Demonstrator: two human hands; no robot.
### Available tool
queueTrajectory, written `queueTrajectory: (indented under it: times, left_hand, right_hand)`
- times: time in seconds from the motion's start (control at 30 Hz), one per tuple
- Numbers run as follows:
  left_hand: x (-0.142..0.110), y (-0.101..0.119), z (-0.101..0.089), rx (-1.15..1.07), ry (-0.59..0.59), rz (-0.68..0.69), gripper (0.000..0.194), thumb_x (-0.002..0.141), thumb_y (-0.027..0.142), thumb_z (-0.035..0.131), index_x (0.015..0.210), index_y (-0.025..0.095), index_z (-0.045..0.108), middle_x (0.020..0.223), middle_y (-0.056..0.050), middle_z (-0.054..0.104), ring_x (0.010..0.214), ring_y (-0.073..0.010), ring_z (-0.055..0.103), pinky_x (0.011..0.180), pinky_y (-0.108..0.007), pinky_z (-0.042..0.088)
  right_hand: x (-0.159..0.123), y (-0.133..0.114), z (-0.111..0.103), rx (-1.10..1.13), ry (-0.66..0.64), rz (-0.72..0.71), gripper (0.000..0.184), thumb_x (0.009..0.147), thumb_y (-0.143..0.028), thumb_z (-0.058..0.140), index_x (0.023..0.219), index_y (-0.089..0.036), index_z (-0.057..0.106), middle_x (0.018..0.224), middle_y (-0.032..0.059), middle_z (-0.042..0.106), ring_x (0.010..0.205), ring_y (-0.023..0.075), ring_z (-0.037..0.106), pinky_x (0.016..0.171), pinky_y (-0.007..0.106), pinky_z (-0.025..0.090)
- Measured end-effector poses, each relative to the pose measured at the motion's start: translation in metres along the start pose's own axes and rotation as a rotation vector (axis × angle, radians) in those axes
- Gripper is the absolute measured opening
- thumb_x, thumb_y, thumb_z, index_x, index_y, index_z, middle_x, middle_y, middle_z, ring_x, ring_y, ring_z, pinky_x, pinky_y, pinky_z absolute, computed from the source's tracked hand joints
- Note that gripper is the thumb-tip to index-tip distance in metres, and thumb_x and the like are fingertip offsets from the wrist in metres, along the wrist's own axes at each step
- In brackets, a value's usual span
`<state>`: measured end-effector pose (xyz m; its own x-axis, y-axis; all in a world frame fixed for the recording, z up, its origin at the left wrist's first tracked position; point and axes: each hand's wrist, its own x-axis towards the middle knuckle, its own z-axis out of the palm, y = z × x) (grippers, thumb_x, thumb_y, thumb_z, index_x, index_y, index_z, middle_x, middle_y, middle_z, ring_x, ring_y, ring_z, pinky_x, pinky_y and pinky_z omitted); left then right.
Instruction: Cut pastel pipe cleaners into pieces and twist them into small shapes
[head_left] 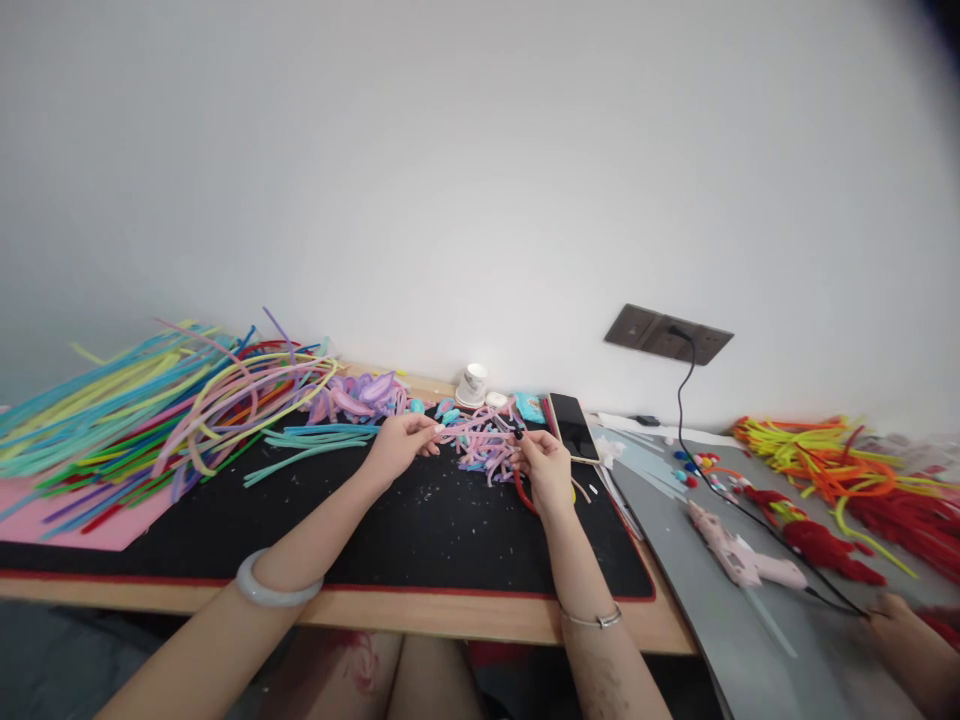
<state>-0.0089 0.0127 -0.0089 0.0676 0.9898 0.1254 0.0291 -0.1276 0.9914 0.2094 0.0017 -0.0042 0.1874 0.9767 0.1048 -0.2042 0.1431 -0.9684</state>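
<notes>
My left hand (pixel 399 446) pinches one end of a pink pipe cleaner (pixel 469 428) above a black mat (pixel 420 530). My right hand (pixel 546 466) is closed on a small dark-tipped tool I cannot name, held against the other end of that pipe cleaner. Just behind both hands lies a heap of short pink pipe-cleaner pieces (pixel 487 448). A red loop (pixel 523 493) shows under my right hand.
Long multicoloured pipe cleaners (pixel 150 400) fan over the mat's left side. A phone (pixel 573 426), small cup (pixel 472 384), pink glue gun (pixel 739 560) with cord, grey sheet (pixel 675 540) and red, orange and yellow pipe cleaners (pixel 847 480) lie right. Another person's hand (pixel 900 625) rests at lower right.
</notes>
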Motion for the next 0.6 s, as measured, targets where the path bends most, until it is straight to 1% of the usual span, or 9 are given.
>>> queueTrajectory:
  times: [0.07, 0.13, 0.27, 0.43, 0.6]
  left_hand:
    - [0.0, -0.001, 0.0, 0.004, -0.001, 0.007, 0.024, 0.068, 0.036, 0.06, 0.071, 0.012, 0.059, 0.052, -0.001, 0.06, 0.047, -0.0116, 0.056, 0.05, -0.022, 0.044]
    - [0.001, -0.002, 0.0, 0.004, -0.005, 0.016, 0.024, 0.069, 0.036, 0.059, 0.072, 0.012, 0.059, 0.053, -0.001, 0.061, 0.048, -0.0117, 0.056, 0.05, -0.022, 0.045]
    - [0.002, -0.004, -0.001, 0.01, -0.022, 0.028, 0.023, 0.069, 0.035, 0.059, 0.072, 0.012, 0.059, 0.054, -0.001, 0.061, 0.048, -0.012, 0.057, 0.05, -0.023, 0.045]
    - [0.002, -0.004, -0.001, 0.025, -0.039, 0.043, 0.022, 0.07, 0.035, 0.059, 0.072, 0.012, 0.058, 0.054, -0.001, 0.061, 0.049, -0.0119, 0.057, 0.05, -0.022, 0.045]
    - [0.003, -0.004, -0.002, 0.029, -0.041, 0.047, 0.021, 0.071, 0.034, 0.058, 0.073, 0.012, 0.058, 0.053, -0.001, 0.06, 0.048, -0.0112, 0.056, 0.05, -0.022, 0.045]
  right_hand:
    - [0.0, 0.0, 0.0, -0.008, -0.004, -0.015, 0.022, 0.063, -0.032, 0.066, 0.068, -0.014, 0.055, 0.064, 0.0018, 0.062, 0.042, 0.0078, 0.05, 0.038, 0.019, 0.039]
    - [0.0, 0.0, 0.0, 0.006, -0.013, -0.017, 0.021, 0.064, -0.032, 0.065, 0.064, -0.015, 0.052, 0.06, 0.0001, 0.06, 0.041, 0.0065, 0.046, 0.037, 0.018, 0.037]
    - [-0.001, -0.004, 0.001, 0.085, -0.063, 0.029, 0.022, 0.064, -0.029, 0.065, 0.058, -0.016, 0.048, 0.053, -0.003, 0.055, 0.038, 0.0049, 0.04, 0.036, 0.017, 0.032]
    - [-0.001, -0.009, 0.002, 0.187, -0.121, 0.094, 0.027, 0.061, -0.027, 0.068, 0.054, -0.016, 0.045, 0.05, -0.0037, 0.051, 0.041, 0.0054, 0.04, 0.036, 0.016, 0.031]
    - [-0.002, -0.01, 0.001, 0.25, -0.169, 0.147, 0.028, 0.059, -0.025, 0.07, 0.053, -0.016, 0.044, 0.05, -0.0036, 0.051, 0.04, 0.005, 0.039, 0.037, 0.016, 0.031]
